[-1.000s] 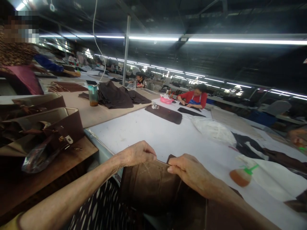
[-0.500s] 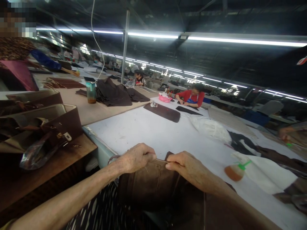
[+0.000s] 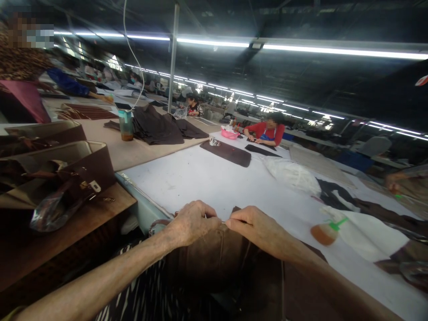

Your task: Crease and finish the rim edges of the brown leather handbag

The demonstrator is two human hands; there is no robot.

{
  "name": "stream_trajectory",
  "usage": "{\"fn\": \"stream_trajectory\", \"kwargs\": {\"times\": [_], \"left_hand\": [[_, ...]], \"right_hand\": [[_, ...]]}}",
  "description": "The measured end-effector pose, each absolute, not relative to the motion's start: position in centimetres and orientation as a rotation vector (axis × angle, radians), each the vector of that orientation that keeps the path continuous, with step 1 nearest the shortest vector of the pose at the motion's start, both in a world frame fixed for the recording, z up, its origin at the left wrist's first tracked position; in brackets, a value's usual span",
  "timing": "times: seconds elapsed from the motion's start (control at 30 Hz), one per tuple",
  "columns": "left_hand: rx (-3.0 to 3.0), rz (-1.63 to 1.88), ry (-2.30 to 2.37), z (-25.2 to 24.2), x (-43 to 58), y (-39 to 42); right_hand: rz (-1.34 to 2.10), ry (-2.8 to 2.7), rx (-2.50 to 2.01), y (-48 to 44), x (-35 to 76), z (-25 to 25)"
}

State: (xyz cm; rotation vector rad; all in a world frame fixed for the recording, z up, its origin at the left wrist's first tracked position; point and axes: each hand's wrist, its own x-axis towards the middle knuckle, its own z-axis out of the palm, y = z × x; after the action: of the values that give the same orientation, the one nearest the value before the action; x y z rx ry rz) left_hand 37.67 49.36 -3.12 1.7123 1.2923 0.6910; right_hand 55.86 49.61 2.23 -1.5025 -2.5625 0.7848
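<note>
A brown handbag [image 3: 210, 258] stands close to my body at the near edge of the table, its opening facing up and its lower part in shadow. My left hand [image 3: 194, 223] is closed, thumb and fingers pinching the bag's upper edge. On the same edge, just to the right, my right hand [image 3: 257, 229] also pinches with its fingers closed. Only a narrow gap separates the two sets of fingertips. A small dark brown flap [image 3: 236, 208] sticks up behind my right hand. What lies under the fingers is partly hidden.
Brown handbags [image 3: 100, 165] stand on a wooden surface [image 3: 113, 203] at left. A glue bottle [image 3: 324, 234] with a green nozzle sits on the white tabletop [image 3: 187, 178] at right. A brown panel [image 3: 227, 154] lies farther back. A person in red [image 3: 267, 129] works across the table.
My hands have drawn closer together along the bag's edge, the right one moving left and the left one slightly right. The whole view has shifted a little.
</note>
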Motion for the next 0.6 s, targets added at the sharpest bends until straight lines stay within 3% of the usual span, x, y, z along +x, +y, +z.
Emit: {"fn": "stream_trajectory", "kwargs": {"times": [0.33, 0.6], "left_hand": [[1.985, 0.724, 1.419, -2.7, 38.0, 48.5], [2.409, 0.870, 1.468, 2.0, 41.8, 50.1]], "right_hand": [[0.373, -2.683, -1.548, 48.9, 55.3, 2.3], [-0.032, -2.557, -1.726, 49.4, 58.1, 6.5]]}}
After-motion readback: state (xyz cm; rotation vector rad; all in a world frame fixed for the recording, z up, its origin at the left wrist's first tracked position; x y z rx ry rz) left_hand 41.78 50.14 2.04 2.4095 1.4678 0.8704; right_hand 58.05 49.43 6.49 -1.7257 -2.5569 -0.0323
